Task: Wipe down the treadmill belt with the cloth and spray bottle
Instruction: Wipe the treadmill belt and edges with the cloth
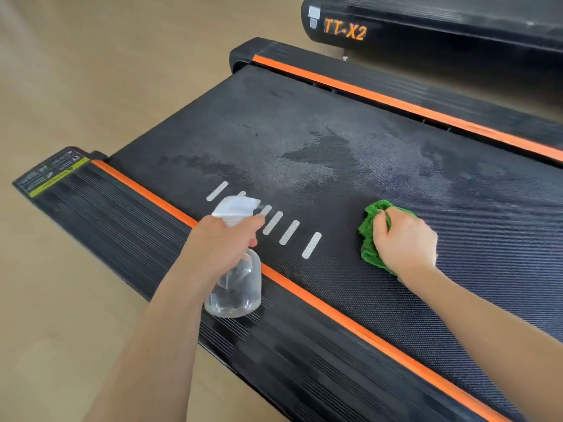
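The black treadmill belt (350, 141) runs diagonally across the view, with dark wet patches near its middle and white dash marks close to the near side. My left hand (222, 242) grips a clear spray bottle (236, 287) with a white trigger head, held over the near side rail and its nozzle aimed at the belt. My right hand (402, 242) holds a bunched green cloth (370, 236) and presses it down on the belt, to the right of the white dashes.
Orange strips (335, 315) edge the belt on both sides, with ribbed black side rails (122, 226) outside them. A second black treadmill marked TT-X2 (344, 30) stands at the back right. Pale wood floor (76, 71) lies to the left.
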### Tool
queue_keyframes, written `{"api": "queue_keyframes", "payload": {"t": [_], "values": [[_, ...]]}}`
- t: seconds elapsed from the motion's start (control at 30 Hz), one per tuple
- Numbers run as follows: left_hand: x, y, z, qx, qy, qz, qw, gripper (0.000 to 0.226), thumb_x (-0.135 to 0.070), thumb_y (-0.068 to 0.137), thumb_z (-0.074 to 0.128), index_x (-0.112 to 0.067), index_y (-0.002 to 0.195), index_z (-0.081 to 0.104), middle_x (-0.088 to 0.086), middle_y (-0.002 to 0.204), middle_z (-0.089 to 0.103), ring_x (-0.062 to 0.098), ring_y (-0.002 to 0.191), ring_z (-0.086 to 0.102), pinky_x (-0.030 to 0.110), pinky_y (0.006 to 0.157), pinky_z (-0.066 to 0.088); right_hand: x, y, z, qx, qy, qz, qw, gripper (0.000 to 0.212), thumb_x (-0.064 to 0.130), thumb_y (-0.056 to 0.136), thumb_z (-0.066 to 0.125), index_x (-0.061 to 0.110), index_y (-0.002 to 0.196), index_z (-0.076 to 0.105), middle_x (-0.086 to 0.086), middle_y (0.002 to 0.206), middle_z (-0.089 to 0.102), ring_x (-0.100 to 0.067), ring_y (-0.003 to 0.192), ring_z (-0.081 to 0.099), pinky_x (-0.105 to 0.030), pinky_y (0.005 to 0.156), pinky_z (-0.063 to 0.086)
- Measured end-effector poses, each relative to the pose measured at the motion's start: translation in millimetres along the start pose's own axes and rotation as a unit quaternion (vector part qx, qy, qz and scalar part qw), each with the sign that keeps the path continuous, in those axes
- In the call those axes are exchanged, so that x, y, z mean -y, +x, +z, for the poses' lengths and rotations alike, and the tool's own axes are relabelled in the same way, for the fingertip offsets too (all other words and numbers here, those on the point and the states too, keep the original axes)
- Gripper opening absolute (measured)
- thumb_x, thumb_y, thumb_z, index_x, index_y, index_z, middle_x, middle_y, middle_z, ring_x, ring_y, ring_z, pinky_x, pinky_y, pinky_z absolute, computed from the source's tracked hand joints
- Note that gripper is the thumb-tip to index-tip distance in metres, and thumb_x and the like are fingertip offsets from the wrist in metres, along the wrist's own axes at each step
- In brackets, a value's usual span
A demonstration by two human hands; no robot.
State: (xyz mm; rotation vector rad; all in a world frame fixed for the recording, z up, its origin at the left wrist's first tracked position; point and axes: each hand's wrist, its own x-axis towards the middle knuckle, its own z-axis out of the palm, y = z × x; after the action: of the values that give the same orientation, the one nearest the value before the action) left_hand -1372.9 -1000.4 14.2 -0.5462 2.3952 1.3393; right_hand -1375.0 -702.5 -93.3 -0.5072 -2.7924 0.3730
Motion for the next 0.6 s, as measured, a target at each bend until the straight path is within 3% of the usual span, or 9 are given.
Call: {"api": "queue_keyframes", "payload": {"t": [0.13,0.27,0.4,0.47,0.6], "values": [[2,-1,-6,-0.034,-0.018,-0.019,0.999,0.036,-0.048,0.091,0.068,-0.016,0.077,0.076,-0.008,0.052,0.057,0.018,0.067,0.06,0.031,0.062,0.04,0,0,0,-0.001,0.004,0.0,1.0,0.04,0.031,0.098,0.041,0.013,0.063,0.04,-0.002,0.057,0.048,-0.021,0.051,0.043,-0.029,0.049,0.028],[3,-4,-4,-0.024,-0.017,-0.015,0.999,0.035,-0.048,0.092,0.068,-0.017,0.079,0.077,-0.013,0.043,0.055,0.015,0.062,0.059,0.03,0.062,0.041,0,0,1,0.0,0.004,0.007,1.0,0.04,0.031,0.098,0.041,0.012,0.063,0.04,-0.002,0.057,0.048,-0.021,0.051,0.042,-0.029,0.05,0.028],[-1,-8,-3,-0.027,0.002,-0.011,1.0,0.034,-0.046,0.092,0.067,-0.015,0.08,0.077,-0.007,0.064,0.065,0.015,0.067,0.061,0.03,0.062,0.041,3,0,1,-0.002,0.0,0.02,1.0,0.039,0.031,0.098,0.041,0.012,0.063,0.041,-0.002,0.058,0.048,-0.023,0.052,0.043,-0.03,0.051,0.029],[-3,-10,-5,0.009,0.035,-0.012,0.999,0.032,-0.045,0.09,0.069,-0.016,0.081,0.078,-0.006,0.069,0.07,0.015,0.066,0.062,0.031,0.064,0.046,3,0,1,-0.004,-0.002,0.027,1.0,0.039,0.03,0.098,0.041,0.012,0.064,0.042,-0.002,0.058,0.048,-0.023,0.052,0.042,-0.03,0.051,0.028],[-3,-22,-9,0.064,0.199,-0.001,0.978,0.034,-0.042,0.089,0.067,-0.009,0.089,0.074,0.001,0.084,0.074,0.02,0.078,0.065,0.035,0.074,0.052,3,-1,1,-0.003,-0.004,0.027,1.0,0.039,0.031,0.098,0.041,0.012,0.064,0.042,-0.001,0.058,0.047,-0.02,0.051,0.04,-0.03,0.051,0.027]]}}
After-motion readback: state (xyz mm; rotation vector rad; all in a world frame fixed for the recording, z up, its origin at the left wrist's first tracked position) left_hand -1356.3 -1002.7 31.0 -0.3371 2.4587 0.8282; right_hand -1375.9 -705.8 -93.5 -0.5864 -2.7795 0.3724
